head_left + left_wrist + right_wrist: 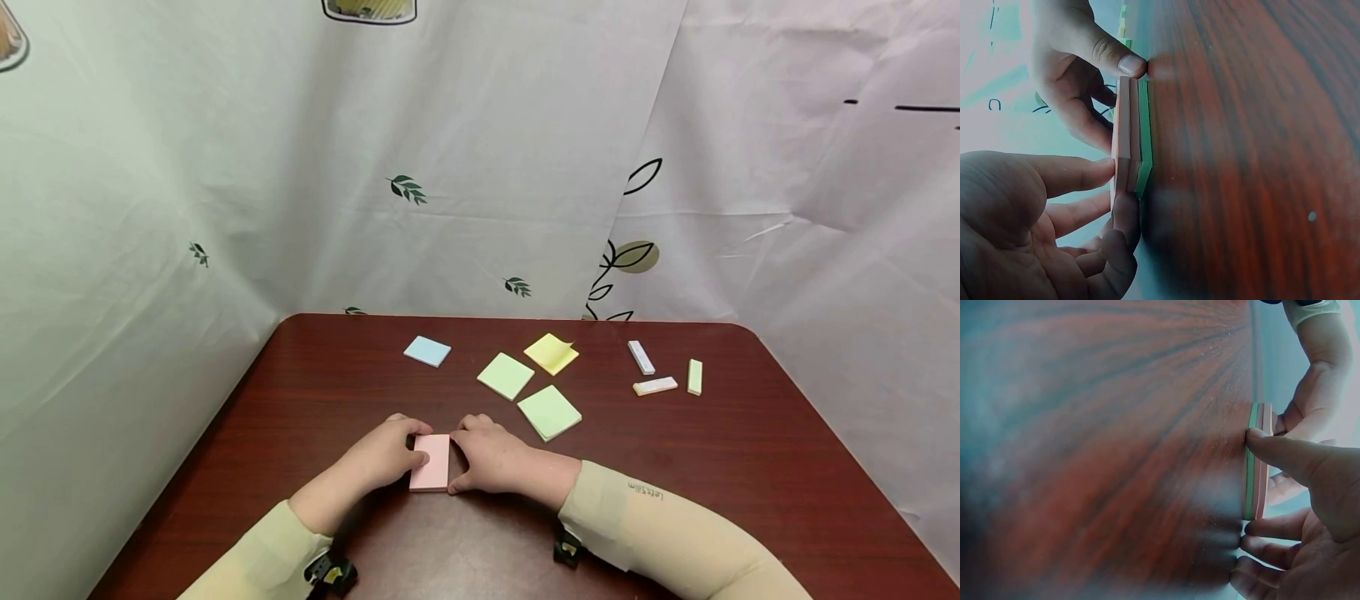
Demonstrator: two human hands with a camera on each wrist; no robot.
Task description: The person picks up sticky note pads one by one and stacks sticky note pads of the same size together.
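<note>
A small stack of sticky note pads [431,463] lies on the table between both hands, with pink on top. Seen edge-on in the left wrist view, the stack [1124,125] has pink layers over a green one. The left hand [387,450] pinches its left side, thumb on the pink top and fingers at the edge. From the right, the right hand [491,454] holds the stack's side, thumb at the near corner and index finger at the far corner. In the right wrist view the right thumb [1260,436] touches the layered edge.
Behind the hands lie a blue pad [427,351], a yellow pad [551,354] with a lifted corner, and two green pads [506,376]. Narrow strips [655,386] sit farther right on the dark red table [315,400]. A patterned cloth [480,167] hangs behind the table.
</note>
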